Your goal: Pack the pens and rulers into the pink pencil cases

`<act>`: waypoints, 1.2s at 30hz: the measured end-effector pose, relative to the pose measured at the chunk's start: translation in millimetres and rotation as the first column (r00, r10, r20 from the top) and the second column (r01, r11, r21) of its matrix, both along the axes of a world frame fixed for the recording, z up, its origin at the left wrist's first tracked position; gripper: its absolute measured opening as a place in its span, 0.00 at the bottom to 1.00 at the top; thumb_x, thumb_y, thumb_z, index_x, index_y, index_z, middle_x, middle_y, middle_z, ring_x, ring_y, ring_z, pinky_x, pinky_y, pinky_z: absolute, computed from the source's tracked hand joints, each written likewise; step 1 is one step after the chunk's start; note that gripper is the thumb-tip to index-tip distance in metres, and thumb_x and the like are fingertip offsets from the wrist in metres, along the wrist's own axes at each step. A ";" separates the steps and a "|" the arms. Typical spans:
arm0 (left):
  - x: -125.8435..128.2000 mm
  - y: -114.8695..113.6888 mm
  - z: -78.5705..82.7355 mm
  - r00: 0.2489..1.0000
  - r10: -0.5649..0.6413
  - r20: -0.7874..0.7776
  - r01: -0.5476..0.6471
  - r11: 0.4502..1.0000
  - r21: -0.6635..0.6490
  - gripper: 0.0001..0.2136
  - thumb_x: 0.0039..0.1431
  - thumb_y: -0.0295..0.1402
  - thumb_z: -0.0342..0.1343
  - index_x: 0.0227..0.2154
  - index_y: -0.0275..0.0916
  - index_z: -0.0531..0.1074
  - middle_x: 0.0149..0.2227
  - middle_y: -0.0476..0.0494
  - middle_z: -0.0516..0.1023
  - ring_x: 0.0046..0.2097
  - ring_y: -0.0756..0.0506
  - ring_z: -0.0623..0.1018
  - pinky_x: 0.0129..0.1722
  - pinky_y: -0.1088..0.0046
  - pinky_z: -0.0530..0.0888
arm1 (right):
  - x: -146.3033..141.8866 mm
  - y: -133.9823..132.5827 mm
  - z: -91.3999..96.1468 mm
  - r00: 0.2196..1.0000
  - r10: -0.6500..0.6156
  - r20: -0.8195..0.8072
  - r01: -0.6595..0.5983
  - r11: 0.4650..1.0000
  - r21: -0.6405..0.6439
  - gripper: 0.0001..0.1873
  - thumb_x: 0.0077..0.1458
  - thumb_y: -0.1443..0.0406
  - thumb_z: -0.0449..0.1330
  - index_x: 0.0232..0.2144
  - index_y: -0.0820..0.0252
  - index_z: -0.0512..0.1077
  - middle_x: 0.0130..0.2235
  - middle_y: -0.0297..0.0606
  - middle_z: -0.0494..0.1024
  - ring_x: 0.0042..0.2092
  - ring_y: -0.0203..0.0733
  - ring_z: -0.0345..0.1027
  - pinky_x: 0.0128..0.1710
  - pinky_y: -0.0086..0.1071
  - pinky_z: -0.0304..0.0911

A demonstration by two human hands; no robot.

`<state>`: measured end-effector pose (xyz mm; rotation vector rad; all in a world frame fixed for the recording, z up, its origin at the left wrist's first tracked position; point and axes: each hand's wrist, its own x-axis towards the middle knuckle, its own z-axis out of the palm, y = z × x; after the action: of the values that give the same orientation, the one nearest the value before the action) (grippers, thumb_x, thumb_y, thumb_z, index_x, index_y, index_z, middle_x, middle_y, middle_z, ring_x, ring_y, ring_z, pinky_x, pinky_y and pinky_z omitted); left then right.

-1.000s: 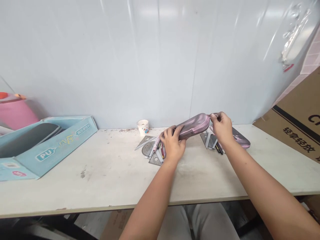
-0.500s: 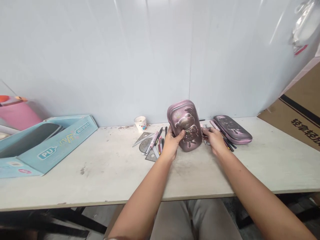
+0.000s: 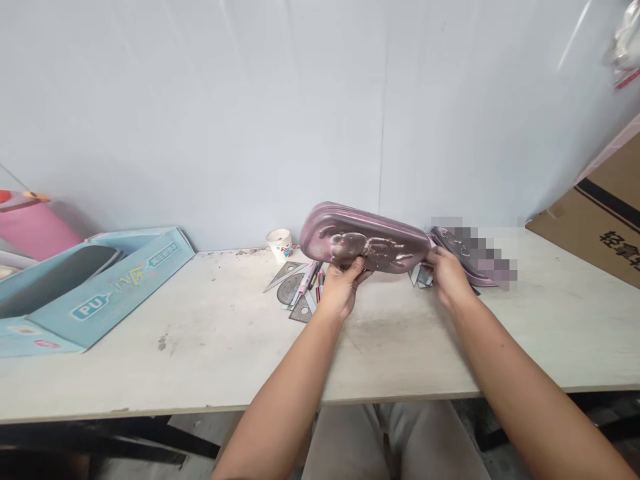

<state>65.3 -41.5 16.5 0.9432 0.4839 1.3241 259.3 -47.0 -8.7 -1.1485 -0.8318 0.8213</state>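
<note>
A shiny purple-pink hard pencil case with a raised cartoon figure is held sideways above the table. My left hand grips it along the lower edge, thumb on the embossed face. At its right end, by the zipper, the fingers of my right hand are closed on the case; whether they pinch the zipper pull is hidden. Behind my right hand lies a second similar pencil case, partly pixelated. Left of my left hand are clear set squares, a pink pen and several other pens.
A paper cup stands near the wall. On the left sits a light blue open box with a dark item inside and a pink object behind it. A brown carton leans at the right. The table's front edge runs before my legs.
The held pencil case has turned from upright to lying sideways, its right end now at my right hand. My right hand has shifted slightly right.
</note>
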 end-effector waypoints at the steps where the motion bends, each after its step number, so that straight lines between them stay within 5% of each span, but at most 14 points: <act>1: -0.1 0.1 0.7 0.999 -0.010 0.041 0.011 1.000 -0.010 0.18 0.39 0.37 0.67 0.33 0.36 0.71 0.33 0.46 0.78 0.42 0.44 0.77 0.49 0.59 0.70 | -7.1 -2.1 1.8 0.988 0.092 -0.124 -0.097 0.995 -0.036 0.09 0.36 0.62 0.60 0.24 0.58 0.65 0.24 0.30 0.69 0.29 0.34 0.63 0.29 0.28 0.57; 4: 0.1 -0.4 2.5 0.987 -0.038 0.159 0.047 0.998 -0.051 0.17 0.43 0.39 0.65 0.35 0.37 0.70 0.35 0.46 0.78 0.41 0.46 0.77 0.49 0.61 0.70 | -34.3 -9.6 6.6 0.905 0.269 -0.331 -0.305 0.950 -0.063 0.10 0.33 0.65 0.61 0.24 0.59 0.66 0.24 0.30 0.69 0.27 0.33 0.64 0.27 0.28 0.57; 9: -1.5 -1.6 3.6 0.967 -0.060 0.247 0.110 0.975 -0.193 0.14 0.53 0.43 0.57 0.34 0.37 0.70 0.36 0.46 0.77 0.38 0.49 0.77 0.48 0.66 0.71 | -65.2 -15.2 6.2 0.750 0.509 -0.424 -0.535 0.842 0.065 0.12 0.34 0.64 0.65 0.24 0.60 0.67 0.26 0.30 0.71 0.27 0.34 0.66 0.26 0.29 0.59; 14: -6.1 1.5 2.6 0.986 -0.079 0.150 0.119 0.952 -0.281 0.16 0.53 0.46 0.55 0.39 0.41 0.68 0.40 0.45 0.76 0.41 0.46 0.77 0.47 0.61 0.72 | -44.5 -11.0 7.9 0.866 0.298 -0.402 -0.278 0.954 0.109 0.16 0.39 0.56 0.65 0.28 0.57 0.68 0.28 0.31 0.73 0.30 0.35 0.66 0.31 0.30 0.63; 18: -4.1 1.0 -0.7 0.994 -0.106 0.011 0.104 0.945 -0.311 0.18 0.52 0.47 0.55 0.41 0.41 0.66 0.42 0.42 0.75 0.42 0.45 0.76 0.44 0.61 0.73 | -25.7 -15.5 16.2 0.895 0.233 -0.381 -0.152 0.961 0.232 0.18 0.44 0.49 0.60 0.29 0.55 0.65 0.29 0.30 0.70 0.32 0.35 0.65 0.30 0.29 0.62; 22: 1.3 -5.2 -1.1 0.987 -0.159 0.000 0.152 0.943 -0.295 0.21 0.50 0.51 0.54 0.42 0.42 0.66 0.43 0.41 0.74 0.43 0.43 0.76 0.43 0.60 0.73 | -29.1 -26.1 17.4 0.969 0.178 -0.172 -0.117 0.943 0.312 0.14 0.47 0.54 0.60 0.29 0.56 0.62 0.30 0.29 0.66 0.32 0.34 0.62 0.32 0.28 0.59; 25: 4.4 -9.4 -1.1 0.984 -0.179 0.010 0.174 0.939 -0.297 0.27 0.46 0.55 0.54 0.43 0.41 0.66 0.42 0.39 0.74 0.43 0.42 0.76 0.42 0.60 0.73 | -39.4 -34.1 12.5 0.963 0.203 0.175 -0.253 0.905 0.341 0.13 0.46 0.60 0.61 0.31 0.55 0.60 0.34 0.31 0.65 0.35 0.35 0.61 0.37 0.30 0.59; 29: 6.0 -9.5 -4.7 0.991 -0.049 -0.125 0.015 0.966 -0.257 0.28 0.41 0.44 0.64 0.46 0.44 0.63 0.40 0.45 0.75 0.39 0.45 0.76 0.42 0.64 0.73 | -52.3 -41.3 5.1 0.838 0.170 0.519 -0.354 0.893 0.279 0.14 0.45 0.66 0.57 0.35 0.55 0.58 0.37 0.35 0.63 0.41 0.39 0.60 0.44 0.36 0.59; 33: 3.2 -4.1 -8.4 0.978 -0.031 -0.206 -0.021 0.969 -0.246 0.26 0.42 0.43 0.64 0.46 0.45 0.65 0.42 0.46 0.76 0.41 0.45 0.77 0.42 0.64 0.73 | -54.0 -42.4 2.9 0.743 -0.037 0.668 -0.200 0.941 0.275 0.18 0.46 0.69 0.51 0.42 0.57 0.58 0.43 0.41 0.62 0.44 0.42 0.61 0.45 0.38 0.60; 36: 0.1 1.3 -6.5 0.987 -0.023 -0.162 -0.026 0.955 -0.294 0.22 0.45 0.44 0.61 0.44 0.41 0.69 0.40 0.43 0.78 0.43 0.44 0.77 0.46 0.66 0.72 | -47.5 -38.9 2.3 0.574 -0.202 0.794 -0.020 0.965 0.260 0.19 0.49 0.70 0.47 0.45 0.61 0.61 0.47 0.47 0.61 0.47 0.46 0.61 0.47 0.40 0.59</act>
<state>65.4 -40.2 9.9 0.8030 0.7872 1.1404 211.8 -85.9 -6.5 -1.3354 -1.5809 0.0163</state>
